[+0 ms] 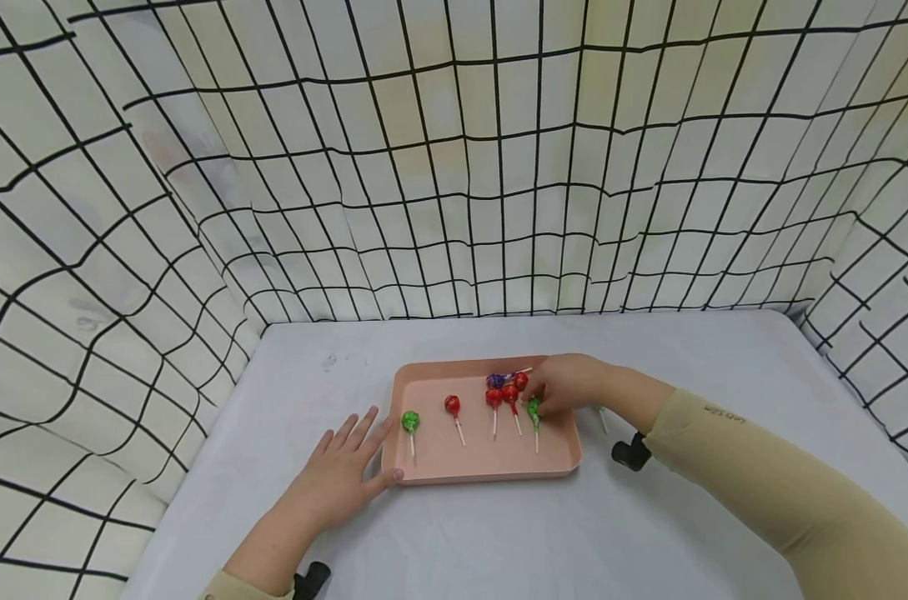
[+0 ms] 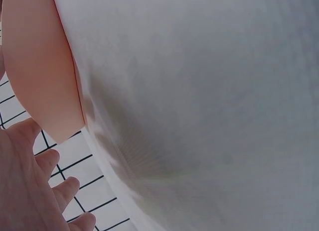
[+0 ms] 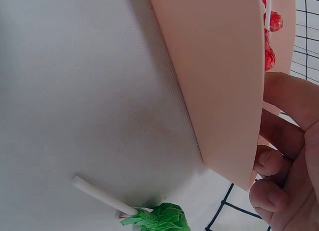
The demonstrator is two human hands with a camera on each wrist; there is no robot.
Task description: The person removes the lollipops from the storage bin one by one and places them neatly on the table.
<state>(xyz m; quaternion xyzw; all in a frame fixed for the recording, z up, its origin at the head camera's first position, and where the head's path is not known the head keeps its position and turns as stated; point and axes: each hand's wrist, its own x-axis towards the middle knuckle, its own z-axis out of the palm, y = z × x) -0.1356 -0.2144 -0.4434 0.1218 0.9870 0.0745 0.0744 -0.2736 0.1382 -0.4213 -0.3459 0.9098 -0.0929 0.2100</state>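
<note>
A pink tray (image 1: 431,467) holds several wrapped lollipops. My left hand (image 1: 341,479) lies with fingers spread at the tray's left side, thumb at its near left corner; the left wrist view shows its fingertips by the tray wall (image 2: 45,66). Over the tray's right side, my right hand (image 1: 569,383) has curled fingers and pinches a green lollipop (image 1: 534,408) by its head, partly covered. Beside those fingers lie red lollipops (image 1: 494,398) and a purple lollipop (image 1: 496,381). Farther left in the tray are a single red lollipop (image 1: 452,405) and another green lollipop (image 1: 410,421).
Outside the tray, to its right, a green lollipop (image 3: 167,218) lies on the white table (image 1: 499,533), mostly hidden by my right arm in the head view. A black grid on white walls (image 1: 499,208) surrounds the table at the back and sides.
</note>
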